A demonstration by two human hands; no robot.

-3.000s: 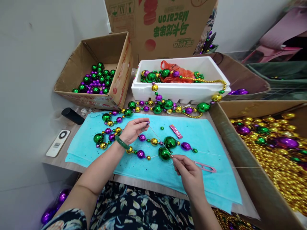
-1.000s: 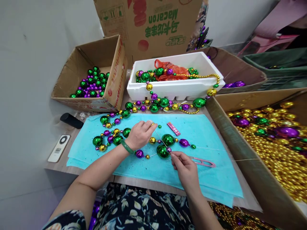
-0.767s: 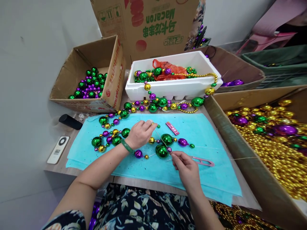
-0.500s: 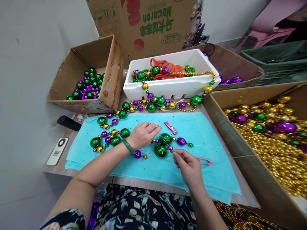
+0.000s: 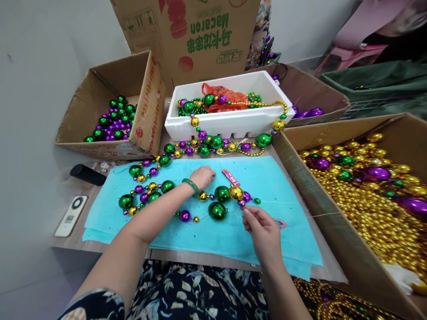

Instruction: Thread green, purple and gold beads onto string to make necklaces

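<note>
My left hand [image 5: 202, 178], with a green bangle [image 5: 191, 186] at its wrist, is over the blue cloth. Its fingertips are pinched on a small green bead [image 5: 214, 176]. Lower right, my right hand [image 5: 263, 226] pinches the end of a string just below a small purple bead [image 5: 241, 203]. A large gold bead [image 5: 235, 192] sits against that purple bead. Between the hands lie two large green beads [image 5: 218, 211]. A bead garland [image 5: 167, 186] of green, purple and gold runs under my left forearm.
The blue cloth [image 5: 287, 235] bears a pink packet [image 5: 231, 177] and a pink loop-shaped tool [image 5: 280, 223]. A white foam box [image 5: 227, 124] stands behind, an open carton [image 5: 150, 106] at left, and a carton of gold beads [image 5: 313, 231] at right. A white remote-like device [image 5: 71, 216] lies left.
A large gold bead now sits by the purple bead at my right hand. My left hand has moved away from the string, back and left, to a small green bead.
</note>
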